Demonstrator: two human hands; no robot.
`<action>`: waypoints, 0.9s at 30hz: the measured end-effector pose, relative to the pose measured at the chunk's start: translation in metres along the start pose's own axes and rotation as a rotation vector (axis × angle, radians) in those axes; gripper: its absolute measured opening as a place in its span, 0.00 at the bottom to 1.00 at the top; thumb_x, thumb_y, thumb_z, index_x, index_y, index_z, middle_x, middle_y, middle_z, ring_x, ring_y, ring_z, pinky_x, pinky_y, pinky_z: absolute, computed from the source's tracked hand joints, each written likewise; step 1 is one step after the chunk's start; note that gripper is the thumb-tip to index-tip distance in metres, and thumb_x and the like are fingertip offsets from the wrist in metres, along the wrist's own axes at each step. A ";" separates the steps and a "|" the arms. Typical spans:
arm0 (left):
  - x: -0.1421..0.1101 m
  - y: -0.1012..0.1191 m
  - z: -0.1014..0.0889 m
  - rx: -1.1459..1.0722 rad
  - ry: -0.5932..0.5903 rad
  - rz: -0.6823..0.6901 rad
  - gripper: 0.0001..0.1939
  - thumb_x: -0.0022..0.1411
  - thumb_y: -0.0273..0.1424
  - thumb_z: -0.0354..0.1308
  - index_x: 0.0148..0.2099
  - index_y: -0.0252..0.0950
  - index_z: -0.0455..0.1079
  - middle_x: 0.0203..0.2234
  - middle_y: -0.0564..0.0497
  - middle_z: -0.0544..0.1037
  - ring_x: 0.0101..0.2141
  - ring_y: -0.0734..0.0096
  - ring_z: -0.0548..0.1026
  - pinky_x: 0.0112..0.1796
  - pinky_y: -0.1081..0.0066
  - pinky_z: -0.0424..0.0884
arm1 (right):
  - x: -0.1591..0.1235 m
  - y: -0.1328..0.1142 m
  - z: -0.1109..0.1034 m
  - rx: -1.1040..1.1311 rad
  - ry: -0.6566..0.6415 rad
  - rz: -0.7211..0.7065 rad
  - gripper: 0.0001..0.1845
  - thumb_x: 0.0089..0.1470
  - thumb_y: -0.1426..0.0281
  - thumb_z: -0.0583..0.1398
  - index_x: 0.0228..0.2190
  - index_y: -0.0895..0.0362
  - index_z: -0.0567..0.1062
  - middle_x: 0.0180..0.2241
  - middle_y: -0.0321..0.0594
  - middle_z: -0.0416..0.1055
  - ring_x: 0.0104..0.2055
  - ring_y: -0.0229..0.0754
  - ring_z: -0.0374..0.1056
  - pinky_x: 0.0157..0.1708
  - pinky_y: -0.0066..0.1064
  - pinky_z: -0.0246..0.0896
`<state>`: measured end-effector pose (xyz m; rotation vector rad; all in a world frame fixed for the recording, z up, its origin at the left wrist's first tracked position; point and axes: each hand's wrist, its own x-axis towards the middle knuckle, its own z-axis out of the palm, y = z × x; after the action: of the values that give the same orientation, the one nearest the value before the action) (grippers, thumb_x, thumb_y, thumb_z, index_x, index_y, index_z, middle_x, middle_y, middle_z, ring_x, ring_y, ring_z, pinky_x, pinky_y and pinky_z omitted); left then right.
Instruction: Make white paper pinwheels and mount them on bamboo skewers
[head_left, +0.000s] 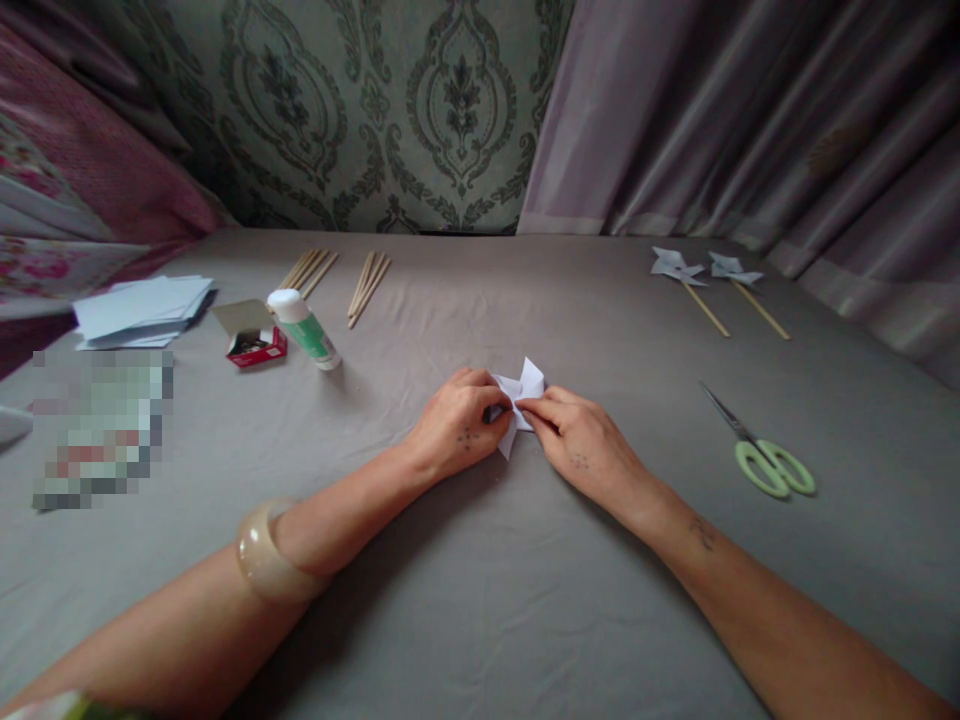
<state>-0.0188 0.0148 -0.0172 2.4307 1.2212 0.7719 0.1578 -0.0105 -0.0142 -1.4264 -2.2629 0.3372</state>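
**Folded white paper pinched between two hands**

At the wearer's 12 o'clock, folded white paper (531,378) is held at its middle by the closed fingertips of the left hand (463,425) and right hand (589,440). The centre is best pressed lightly and evenly, with the outer points left uncrushed. Pointed flaps are spread around the centre, one raised at 12 o'clock; much is hidden by fingers. From the paper, green-handled scissors (763,466) are seen at 3 o'clock; farther off, two paper pinwheels (677,268) on sticks at 2.
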 end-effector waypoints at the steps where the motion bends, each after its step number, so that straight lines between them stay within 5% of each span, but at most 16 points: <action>1: 0.000 0.000 0.000 0.000 0.000 0.000 0.08 0.57 0.24 0.56 0.34 0.35 0.77 0.32 0.47 0.76 0.36 0.67 0.73 0.40 0.67 0.69 | 0.000 0.000 0.000 -0.003 -0.002 0.002 0.14 0.60 0.73 0.53 0.39 0.54 0.79 0.34 0.42 0.74 0.37 0.42 0.70 0.37 0.32 0.63; 17: 0.001 0.002 -0.003 -0.018 0.010 -0.025 0.08 0.57 0.26 0.55 0.34 0.34 0.77 0.32 0.46 0.77 0.35 0.67 0.73 0.41 0.68 0.68 | 0.003 -0.004 -0.007 -0.051 -0.087 0.019 0.15 0.61 0.72 0.52 0.41 0.54 0.79 0.37 0.43 0.74 0.39 0.43 0.70 0.37 0.30 0.61; 27: 0.005 0.000 -0.007 -0.025 0.271 -0.209 0.08 0.58 0.29 0.56 0.32 0.34 0.76 0.30 0.47 0.77 0.34 0.68 0.73 0.39 0.69 0.68 | 0.027 -0.018 -0.031 -0.291 -0.316 0.016 0.18 0.53 0.76 0.53 0.40 0.54 0.79 0.41 0.44 0.75 0.47 0.46 0.68 0.41 0.31 0.58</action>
<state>-0.0206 0.0196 -0.0097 2.1846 1.5239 1.0693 0.1487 0.0055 0.0265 -1.6321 -2.6437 0.2613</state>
